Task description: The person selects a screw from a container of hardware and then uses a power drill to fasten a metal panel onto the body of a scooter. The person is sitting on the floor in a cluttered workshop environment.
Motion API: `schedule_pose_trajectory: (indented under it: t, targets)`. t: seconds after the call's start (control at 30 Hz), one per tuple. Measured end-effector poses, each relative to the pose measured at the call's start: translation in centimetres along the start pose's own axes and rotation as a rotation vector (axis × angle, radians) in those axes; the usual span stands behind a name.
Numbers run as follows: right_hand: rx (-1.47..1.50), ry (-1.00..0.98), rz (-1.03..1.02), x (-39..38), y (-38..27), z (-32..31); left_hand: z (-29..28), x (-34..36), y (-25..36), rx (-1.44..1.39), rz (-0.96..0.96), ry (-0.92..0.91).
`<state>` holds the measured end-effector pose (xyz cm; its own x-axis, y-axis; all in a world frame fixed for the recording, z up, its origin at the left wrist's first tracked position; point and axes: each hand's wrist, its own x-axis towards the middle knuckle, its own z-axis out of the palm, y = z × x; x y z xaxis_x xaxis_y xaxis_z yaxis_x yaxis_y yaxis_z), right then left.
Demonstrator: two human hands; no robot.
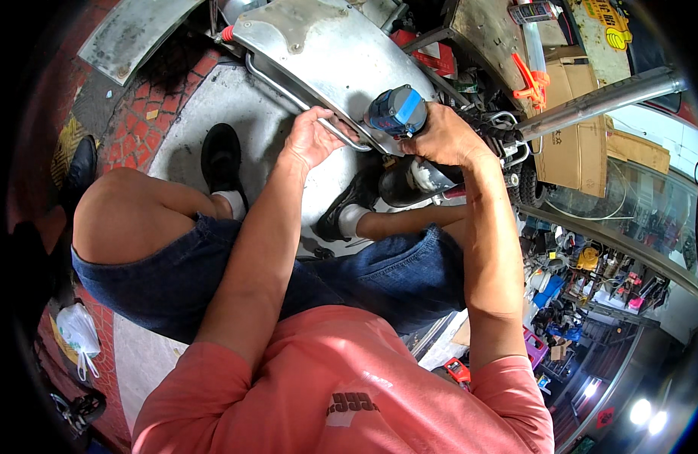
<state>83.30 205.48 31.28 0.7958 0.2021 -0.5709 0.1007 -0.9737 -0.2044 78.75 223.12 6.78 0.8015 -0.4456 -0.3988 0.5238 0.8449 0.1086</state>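
A blue-and-black cordless power driver [396, 111] is in my right hand [449, 138], its rounded back end facing up. Its tip is hidden, over the near end of a silver metal deck [330, 45]. Along the deck's left side runs a bent metal tube [288, 92]. My left hand [313, 139] is closed around the tube close to its near end, with some fingertips hidden under the deck edge. Just below the driver sits a worn black fender [409, 181], partly covered by my right wrist.
A wooden bench [493, 38] stands beyond the deck, with a spray bottle with an orange trigger [532, 82] beside it. Cardboard [574, 129] and a metal pole [602, 102] are at the right. Another metal panel [133, 38] lies far left. My shoes [222, 159] flank the work.
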Motion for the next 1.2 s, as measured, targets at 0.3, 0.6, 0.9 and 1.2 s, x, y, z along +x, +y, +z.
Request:
schedule_pose_trajectory:
  t: [0.3, 0.6, 0.9, 1.2]
  targets:
    - [0.075, -0.073, 0.049, 0.4, 0.3, 0.1, 0.0, -0.1, 0.0, -0.010, 0.004, -0.006]
    - [0.004, -0.038, 0.048, 0.8, 2.0, 1.9, 0.1, -0.2, -0.1, 0.023, 0.014, -0.027]
    - [0.135, -0.086, -0.022, 0.9, 2.0, 1.5, -0.5, 0.4, -0.6, -0.030, 0.077, -0.043]
    - [0.072, -0.095, -0.006, 1.3, 2.4, 1.2, -1.1, 0.8, -1.2, -0.100, 0.097, -0.055]
